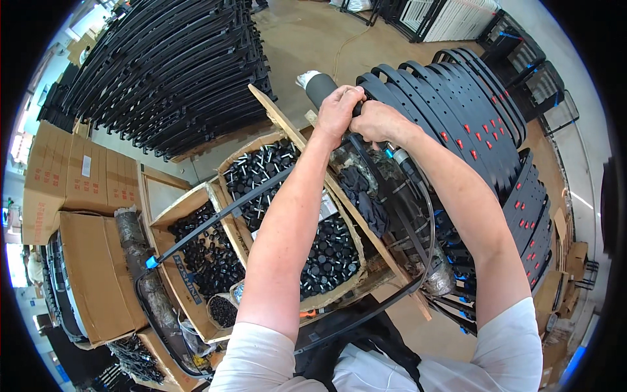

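My left hand (338,112) and my right hand (379,121) meet at upper centre. Both are closed around a small black part (356,110), mostly covered by the fingers; whether it belongs to the frame beneath, I cannot tell. A long black tube frame (215,221) with a blue end cap (151,262) slants up from the left and passes behind my left forearm. Just beyond my left hand stands a grey padded cylinder (321,87) with white wrapping on top. Beside my right wrist is a dark hand tool (409,167) with a hose (432,225).
Boxes of black-headed screws (330,251) and small black parts (206,255) lie under my left arm. A wooden board (369,238) edges them. Curved black frames (170,72) are stacked at far left, black curved bars with red pieces (450,117) at right. Cartons (91,176) stand left.
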Demonstrator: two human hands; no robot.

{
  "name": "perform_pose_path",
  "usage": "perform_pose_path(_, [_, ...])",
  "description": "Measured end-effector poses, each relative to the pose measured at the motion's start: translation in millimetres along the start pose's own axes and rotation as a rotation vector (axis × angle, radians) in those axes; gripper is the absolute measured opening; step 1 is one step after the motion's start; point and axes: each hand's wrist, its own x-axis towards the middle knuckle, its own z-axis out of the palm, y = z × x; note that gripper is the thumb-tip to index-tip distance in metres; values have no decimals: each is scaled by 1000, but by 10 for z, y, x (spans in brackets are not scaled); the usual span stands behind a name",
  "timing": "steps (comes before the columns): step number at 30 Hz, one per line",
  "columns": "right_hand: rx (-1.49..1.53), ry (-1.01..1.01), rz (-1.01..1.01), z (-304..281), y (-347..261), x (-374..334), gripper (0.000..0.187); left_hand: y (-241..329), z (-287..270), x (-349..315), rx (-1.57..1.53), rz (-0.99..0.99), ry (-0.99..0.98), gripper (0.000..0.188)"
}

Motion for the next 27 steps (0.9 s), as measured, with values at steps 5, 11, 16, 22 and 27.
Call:
perform_pose_path(5, [176,-41,-40,65,112,154,27,-28,-39,-19,-25,-25,-29,24])
perform_pose_path(11, [199,-13,-87,0,78,107,19,14,44,-51,-85,-8,-23,23])
perform_pose_path(16, [323,-29,-136,81,18,150,15,85,3,-56,-132,34,15,24])
perform_pose_path(22, [51,191,-280,9,-179,-324,34,444,63,-408,19,143,86,18])
perform_pose_path(27, [-113,-79,-242,583,-1246,-763,32,754,-853,-1281,-8,97,207,17])
